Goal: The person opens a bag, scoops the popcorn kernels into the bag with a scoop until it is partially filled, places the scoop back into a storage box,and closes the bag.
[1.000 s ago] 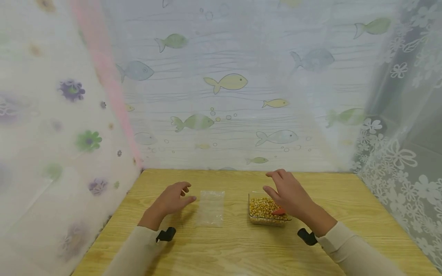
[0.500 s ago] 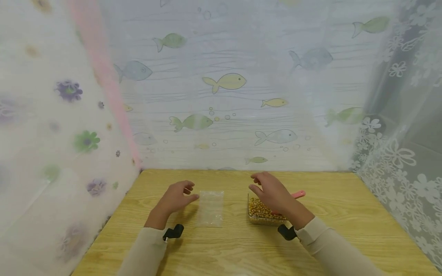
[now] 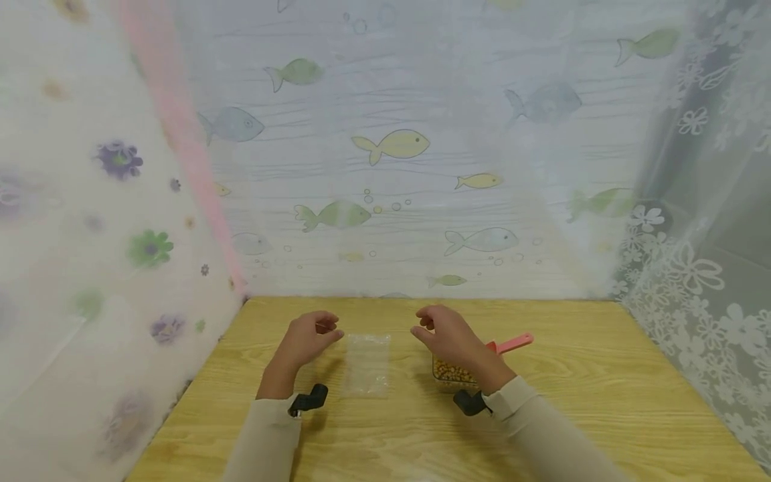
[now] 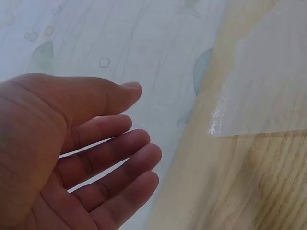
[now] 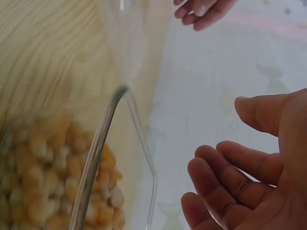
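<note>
A clear plastic bag [image 3: 369, 365] lies flat on the table between the two hands. My left hand [image 3: 308, 340] hovers just left of it, fingers loosely bent and holding nothing; the left wrist view shows the bag's corner [image 4: 259, 96] beyond the fingertips. To the right of the bag, my right hand [image 3: 447, 333] hangs above and beyond a clear container of corn kernels [image 3: 453, 372], also holding nothing. In the right wrist view the kernels [image 5: 53, 177] sit below the container's rim. A scoop with a pink handle [image 3: 515, 343] rests in the container, partly hidden by the right forearm.
The wood-patterned table [image 3: 373, 442] ends at the back against a curtain printed with fish [image 3: 391, 144]. Flowered sheeting [image 3: 150, 248] borders the left side, and lace-patterned sheeting [image 3: 693, 268] borders the right.
My right hand has moved left across the container toward the bag, uncovering the scoop's pink handle. My left hand has shifted slightly. The bag and container have stayed in place.
</note>
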Motion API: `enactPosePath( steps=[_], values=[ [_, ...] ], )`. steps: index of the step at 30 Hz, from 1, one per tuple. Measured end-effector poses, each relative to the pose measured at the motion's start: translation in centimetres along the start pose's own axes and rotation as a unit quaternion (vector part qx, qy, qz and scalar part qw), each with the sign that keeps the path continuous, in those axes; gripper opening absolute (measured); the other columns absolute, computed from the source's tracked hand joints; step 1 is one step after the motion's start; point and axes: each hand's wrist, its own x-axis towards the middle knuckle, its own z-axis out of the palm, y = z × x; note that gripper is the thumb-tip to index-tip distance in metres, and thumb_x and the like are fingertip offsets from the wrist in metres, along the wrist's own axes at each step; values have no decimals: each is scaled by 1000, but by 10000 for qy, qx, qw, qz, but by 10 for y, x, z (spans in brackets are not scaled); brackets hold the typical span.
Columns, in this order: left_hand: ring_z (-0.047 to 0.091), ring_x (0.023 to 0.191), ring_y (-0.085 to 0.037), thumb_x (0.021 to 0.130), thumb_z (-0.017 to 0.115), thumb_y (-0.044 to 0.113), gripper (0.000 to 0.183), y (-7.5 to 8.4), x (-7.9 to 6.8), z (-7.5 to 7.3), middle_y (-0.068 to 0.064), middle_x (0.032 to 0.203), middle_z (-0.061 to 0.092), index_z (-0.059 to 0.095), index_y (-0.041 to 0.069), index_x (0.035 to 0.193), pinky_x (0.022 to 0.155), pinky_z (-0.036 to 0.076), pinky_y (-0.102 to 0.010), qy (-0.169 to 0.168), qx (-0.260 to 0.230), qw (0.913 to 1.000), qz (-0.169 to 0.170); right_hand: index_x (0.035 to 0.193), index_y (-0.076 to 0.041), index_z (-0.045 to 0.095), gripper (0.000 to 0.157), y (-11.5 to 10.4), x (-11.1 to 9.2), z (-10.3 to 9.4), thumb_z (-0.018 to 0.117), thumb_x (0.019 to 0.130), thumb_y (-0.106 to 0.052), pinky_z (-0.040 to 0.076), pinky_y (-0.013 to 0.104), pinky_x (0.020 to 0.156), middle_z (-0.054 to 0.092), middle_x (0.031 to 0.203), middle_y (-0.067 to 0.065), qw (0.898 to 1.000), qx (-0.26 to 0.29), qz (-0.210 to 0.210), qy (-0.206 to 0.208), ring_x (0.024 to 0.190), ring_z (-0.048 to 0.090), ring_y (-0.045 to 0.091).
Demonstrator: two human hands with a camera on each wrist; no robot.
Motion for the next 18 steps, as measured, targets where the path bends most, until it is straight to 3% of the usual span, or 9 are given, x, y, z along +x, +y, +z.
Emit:
enactPosePath(
  steps=[10, 18],
  values=[
    [67, 105, -24, 98, 74, 23, 33, -7, 3, 19, -3, 108, 70, 71, 5, 125, 85, 59, -41, -28, -197, 9995, -229, 135, -3, 65, 38, -7, 15, 18, 66, 104, -25, 57, 45, 95, 69, 119, 8, 9989, 364, 213, -208, 110, 66, 24],
    [66, 106, -26, 99, 72, 21, 36, -8, 3, 27, -6, 108, 68, 68, 2, 130, 81, 58, -40, -87, -101, 9988, -480, 136, 3, 63, 38, -8, 27, 34, 65, 104, -18, 56, 48, 95, 69, 122, 14, 9985, -38, 296, -455, 110, 67, 28]
  ],
)
